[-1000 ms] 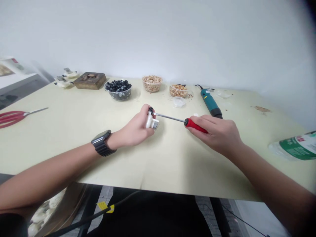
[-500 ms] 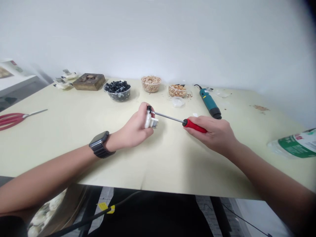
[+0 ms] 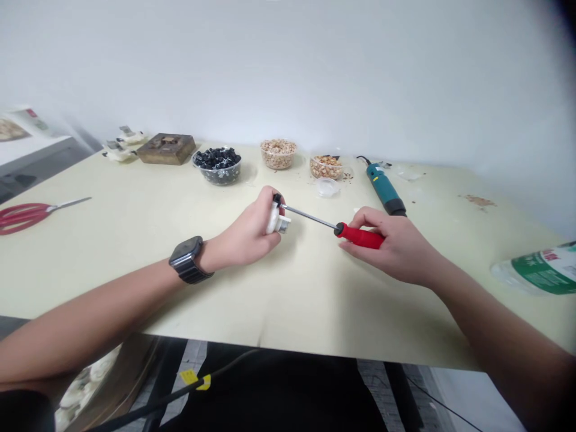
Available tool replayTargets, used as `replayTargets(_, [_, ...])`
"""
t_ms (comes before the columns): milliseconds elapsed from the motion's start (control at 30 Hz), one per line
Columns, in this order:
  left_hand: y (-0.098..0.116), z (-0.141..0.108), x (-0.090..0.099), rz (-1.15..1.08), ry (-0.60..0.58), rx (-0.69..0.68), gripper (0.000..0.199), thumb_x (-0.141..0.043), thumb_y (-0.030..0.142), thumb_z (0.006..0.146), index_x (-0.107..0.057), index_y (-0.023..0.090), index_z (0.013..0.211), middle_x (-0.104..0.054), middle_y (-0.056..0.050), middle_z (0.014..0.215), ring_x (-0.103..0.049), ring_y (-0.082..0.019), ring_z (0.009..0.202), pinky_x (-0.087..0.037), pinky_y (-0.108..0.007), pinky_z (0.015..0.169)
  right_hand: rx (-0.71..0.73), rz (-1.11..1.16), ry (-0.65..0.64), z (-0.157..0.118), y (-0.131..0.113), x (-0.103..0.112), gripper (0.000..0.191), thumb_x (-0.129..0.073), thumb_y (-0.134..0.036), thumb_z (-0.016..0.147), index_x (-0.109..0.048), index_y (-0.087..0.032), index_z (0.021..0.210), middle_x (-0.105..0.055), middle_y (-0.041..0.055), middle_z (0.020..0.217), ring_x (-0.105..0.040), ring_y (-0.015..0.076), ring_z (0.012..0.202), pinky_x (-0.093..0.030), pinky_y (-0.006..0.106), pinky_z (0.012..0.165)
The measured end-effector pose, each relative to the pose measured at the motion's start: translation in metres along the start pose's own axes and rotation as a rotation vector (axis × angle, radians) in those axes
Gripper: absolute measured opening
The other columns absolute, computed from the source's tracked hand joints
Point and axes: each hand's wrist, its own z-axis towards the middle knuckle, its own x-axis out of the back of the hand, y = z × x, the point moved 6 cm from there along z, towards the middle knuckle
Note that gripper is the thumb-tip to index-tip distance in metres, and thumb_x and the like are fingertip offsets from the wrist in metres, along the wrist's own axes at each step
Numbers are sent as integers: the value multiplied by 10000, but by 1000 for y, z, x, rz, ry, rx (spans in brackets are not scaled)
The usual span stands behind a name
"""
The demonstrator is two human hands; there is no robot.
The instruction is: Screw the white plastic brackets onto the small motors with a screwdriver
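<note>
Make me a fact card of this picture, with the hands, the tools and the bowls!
Left hand: holds a white part with a black piece on top
Right hand: loosely around the red-handled screwdriver
Screwdriver tip: at the black piece
Left wrist: dark watch
Other tools: red-handled scissors, green power tool
Bowls: black pieces, two with tan bits

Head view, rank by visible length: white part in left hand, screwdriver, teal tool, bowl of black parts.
1. Screwdriver
2. Teal tool, bowl of black parts: too alike to rank
3. White part, partly covered
</note>
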Motion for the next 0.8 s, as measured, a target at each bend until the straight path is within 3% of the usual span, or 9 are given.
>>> replayTargets(200, [-3, 0, -2, -90, -29, 114, 440, -594, 120, 723, -406, 199, 1113, -573, -67, 1065, -556, -201, 871, -457, -368, 756, 226, -182, 149, -3, -10, 6, 154, -649, -368, 1001, -717, -240, 1052, -765, -6, 991, -702, 153, 837, -508, 265, 699])
replayTargets(500, [-1, -1, -2, -169, -28, 189, 418, -617, 136, 735, -421, 203, 1099, -575, -59, 1055, -561, -199, 849, -449, -365, 730, 495, -667, 438, -21, -32, 3, 152, -661, -308, 1023, -707, -170, 1069, -756, 9, 887, -688, 129, 729, -393, 272, 552])
replayTargets(800, [-5, -3, -4, -119, -66, 181, 442, -606, 135, 731, -413, 200, 1123, -577, -67, 1074, -556, -207, 860, -446, -370, 731, 477, -530, 356, -18, -27, 2, 156, -624, -307, 1045, -702, -175, 1074, -715, 2, 839, -676, 128, 746, -446, 247, 602])
